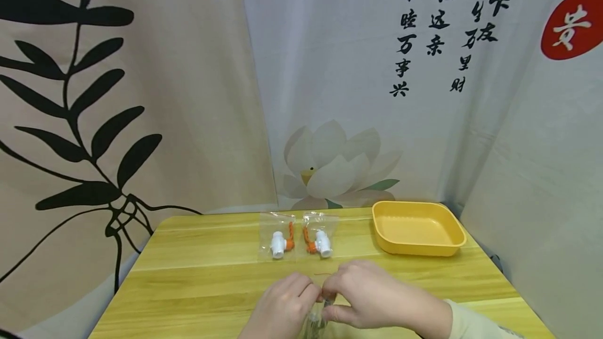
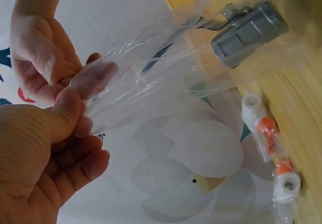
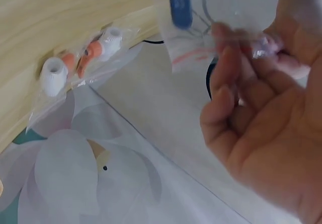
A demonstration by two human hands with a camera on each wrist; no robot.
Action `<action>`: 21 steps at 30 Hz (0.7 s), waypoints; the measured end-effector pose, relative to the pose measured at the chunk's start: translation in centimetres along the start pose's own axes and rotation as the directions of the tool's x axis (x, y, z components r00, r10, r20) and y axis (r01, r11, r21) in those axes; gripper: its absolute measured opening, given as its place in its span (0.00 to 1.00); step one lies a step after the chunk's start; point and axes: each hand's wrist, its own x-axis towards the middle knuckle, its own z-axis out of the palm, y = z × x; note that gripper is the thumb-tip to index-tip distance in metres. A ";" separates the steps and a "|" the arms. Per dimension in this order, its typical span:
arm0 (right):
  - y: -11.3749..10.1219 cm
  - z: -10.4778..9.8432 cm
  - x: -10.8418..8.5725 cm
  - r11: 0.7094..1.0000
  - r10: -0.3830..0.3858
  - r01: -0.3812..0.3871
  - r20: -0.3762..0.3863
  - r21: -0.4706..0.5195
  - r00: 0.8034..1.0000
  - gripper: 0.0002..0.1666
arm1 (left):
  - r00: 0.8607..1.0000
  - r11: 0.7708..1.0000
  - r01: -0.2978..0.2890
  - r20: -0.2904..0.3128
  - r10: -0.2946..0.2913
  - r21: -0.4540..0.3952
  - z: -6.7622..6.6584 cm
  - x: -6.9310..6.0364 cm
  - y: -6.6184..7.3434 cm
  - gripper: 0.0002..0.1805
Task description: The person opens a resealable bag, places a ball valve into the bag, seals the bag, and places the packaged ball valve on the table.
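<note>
My left hand (image 1: 285, 307) and right hand (image 1: 367, 294) meet near the front of the table, both pinching the edge of a clear plastic bag (image 2: 151, 85). A grey valve (image 2: 249, 35) lies inside the bag, seen hanging in the left wrist view. Its blue lever handle (image 3: 180, 5) shows through the plastic in the right wrist view, near a red stripe along the bag. In the head view the hands hide most of this bag. Beyond them lie two white valves with orange handles, the left valve (image 1: 279, 245) and the right valve (image 1: 323, 244), each in a clear bag.
A yellow tray (image 1: 419, 249) stands at the back right of the wooden table (image 1: 202, 271). Behind the table hangs a printed curtain (image 1: 330, 77) with a lotus and dark lettering. More curtain hangs at the left and right sides.
</note>
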 end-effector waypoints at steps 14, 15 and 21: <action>-0.7 1.1 0.5 0.995 0.065 -0.074 -0.133 -0.062 0.989 0.07 | 0.999 0.999 0.007 -0.037 -0.006 0.049 0.3 -0.2 -0.2 0.07; -0.7 1.1 0.5 0.995 0.069 -0.079 -0.134 -0.066 0.989 0.07 | 0.999 0.999 0.008 -0.039 -0.006 0.049 0.3 -0.2 -0.2 0.07; -0.9 1.5 0.6 0.993 0.077 -0.090 -0.170 -0.073 0.982 0.05 | 0.999 0.999 0.017 -0.051 -0.015 0.037 0.3 -0.3 -0.2 0.07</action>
